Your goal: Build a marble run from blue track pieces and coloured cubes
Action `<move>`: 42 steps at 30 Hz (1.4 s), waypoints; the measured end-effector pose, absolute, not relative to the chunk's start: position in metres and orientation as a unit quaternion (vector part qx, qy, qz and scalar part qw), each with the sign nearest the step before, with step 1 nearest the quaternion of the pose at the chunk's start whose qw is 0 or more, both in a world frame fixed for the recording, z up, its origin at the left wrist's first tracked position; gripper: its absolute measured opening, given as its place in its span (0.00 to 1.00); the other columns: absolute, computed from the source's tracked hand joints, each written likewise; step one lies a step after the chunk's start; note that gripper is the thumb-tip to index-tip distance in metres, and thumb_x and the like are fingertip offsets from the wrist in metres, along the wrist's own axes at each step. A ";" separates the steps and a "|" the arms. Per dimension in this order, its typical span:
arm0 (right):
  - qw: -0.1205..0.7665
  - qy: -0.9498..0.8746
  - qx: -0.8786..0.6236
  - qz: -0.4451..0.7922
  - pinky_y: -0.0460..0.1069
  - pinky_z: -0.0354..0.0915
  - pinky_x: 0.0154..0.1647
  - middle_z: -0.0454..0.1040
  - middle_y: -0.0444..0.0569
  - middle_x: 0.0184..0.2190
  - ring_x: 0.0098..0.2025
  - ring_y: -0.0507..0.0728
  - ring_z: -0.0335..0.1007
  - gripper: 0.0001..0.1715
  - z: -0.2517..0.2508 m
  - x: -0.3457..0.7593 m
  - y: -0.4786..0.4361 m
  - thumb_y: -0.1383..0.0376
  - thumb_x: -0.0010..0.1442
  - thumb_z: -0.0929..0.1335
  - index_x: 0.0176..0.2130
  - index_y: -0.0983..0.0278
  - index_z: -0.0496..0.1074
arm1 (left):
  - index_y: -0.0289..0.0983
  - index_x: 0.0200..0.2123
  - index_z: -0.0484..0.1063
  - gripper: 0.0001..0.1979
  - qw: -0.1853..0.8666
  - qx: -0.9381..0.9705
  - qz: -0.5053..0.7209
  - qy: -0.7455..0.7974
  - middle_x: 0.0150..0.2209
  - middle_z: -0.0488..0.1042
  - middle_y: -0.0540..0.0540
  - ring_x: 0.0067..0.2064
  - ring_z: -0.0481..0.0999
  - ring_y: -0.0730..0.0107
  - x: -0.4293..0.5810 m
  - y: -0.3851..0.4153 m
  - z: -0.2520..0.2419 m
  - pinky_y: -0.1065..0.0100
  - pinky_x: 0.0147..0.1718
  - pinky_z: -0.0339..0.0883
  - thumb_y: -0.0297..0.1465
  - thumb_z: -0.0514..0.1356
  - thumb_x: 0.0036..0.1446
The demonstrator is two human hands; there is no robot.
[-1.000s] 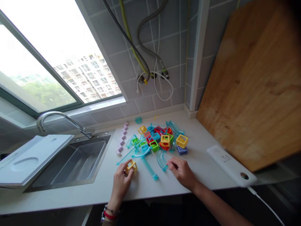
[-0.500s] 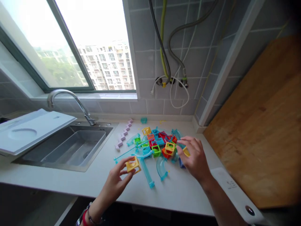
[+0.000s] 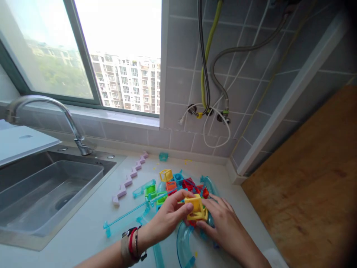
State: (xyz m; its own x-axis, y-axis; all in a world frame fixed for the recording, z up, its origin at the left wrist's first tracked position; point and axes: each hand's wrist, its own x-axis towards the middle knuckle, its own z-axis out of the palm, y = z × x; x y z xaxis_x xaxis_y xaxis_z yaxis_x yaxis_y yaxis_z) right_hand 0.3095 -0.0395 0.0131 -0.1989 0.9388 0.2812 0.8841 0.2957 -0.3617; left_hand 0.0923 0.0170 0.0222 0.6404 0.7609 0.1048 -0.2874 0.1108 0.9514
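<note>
My left hand [image 3: 170, 217] and my right hand [image 3: 223, 223] meet over a heap of coloured plastic toy blocks [image 3: 178, 188] on the white counter [image 3: 69, 238]. Both hands grip yellow open-frame cubes [image 3: 196, 209], pressed together between the fingertips. The left wrist wears red and dark bands. A curved clear blue track piece [image 3: 182, 243] lies just below the hands. A long blue rail [image 3: 125, 216] stretches left from the heap. A lone yellow cube [image 3: 166, 175] sits at the heap's far edge.
A steel sink [image 3: 41, 193] with a curved tap [image 3: 75, 130] lies at the left. A lilac zigzag piece [image 3: 129, 180] and a small teal block [image 3: 163, 156] rest near the tiled wall. A large wooden board [image 3: 312, 186] leans at the right. Hoses [image 3: 208, 74] hang above.
The left hand carried its yellow cube rightward; the right hand picked up another yellow cube from the heap. Both now meet at the middle. The view shifted closer and lower.
</note>
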 end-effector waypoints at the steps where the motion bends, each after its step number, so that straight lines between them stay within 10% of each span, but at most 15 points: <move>1: 0.240 -0.766 -0.592 0.070 0.66 0.62 0.61 0.78 0.54 0.52 0.57 0.70 0.70 0.28 0.011 0.309 -0.042 0.60 0.57 0.75 0.57 0.55 0.74 | 0.37 0.47 0.70 0.19 0.729 0.546 0.360 0.201 0.37 0.76 0.47 0.34 0.77 0.71 0.090 0.013 0.016 0.72 0.32 0.70 0.44 0.66 0.60; 19: 0.665 -0.439 -0.512 0.319 0.57 0.75 0.36 0.75 0.56 0.45 0.41 0.64 0.77 0.24 0.008 0.282 -0.071 0.50 0.70 0.62 0.58 0.57 0.70 | 0.46 0.59 0.70 0.31 0.451 0.739 0.427 0.263 0.50 0.79 0.41 0.43 0.80 0.60 0.069 -0.016 0.001 0.68 0.39 0.77 0.38 0.72 0.52; 42: 0.715 -0.322 -0.433 0.444 0.53 0.76 0.38 0.78 0.50 0.42 0.37 0.58 0.76 0.22 0.010 0.252 -0.067 0.51 0.67 0.67 0.56 0.56 0.73 | 0.42 0.67 0.62 0.34 0.345 0.802 0.419 0.249 0.54 0.76 0.36 0.53 0.77 0.53 0.062 -0.009 -0.002 0.59 0.48 0.76 0.38 0.66 0.60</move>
State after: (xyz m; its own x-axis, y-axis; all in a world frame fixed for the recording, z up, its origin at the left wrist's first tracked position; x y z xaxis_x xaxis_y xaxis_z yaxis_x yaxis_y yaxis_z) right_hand 0.2518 -0.0674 0.0103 0.3988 0.9138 0.0769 -0.3556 0.2314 -0.9055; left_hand 0.0625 -0.0089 -0.0022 0.5239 0.6892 0.5005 0.1104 -0.6376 0.7624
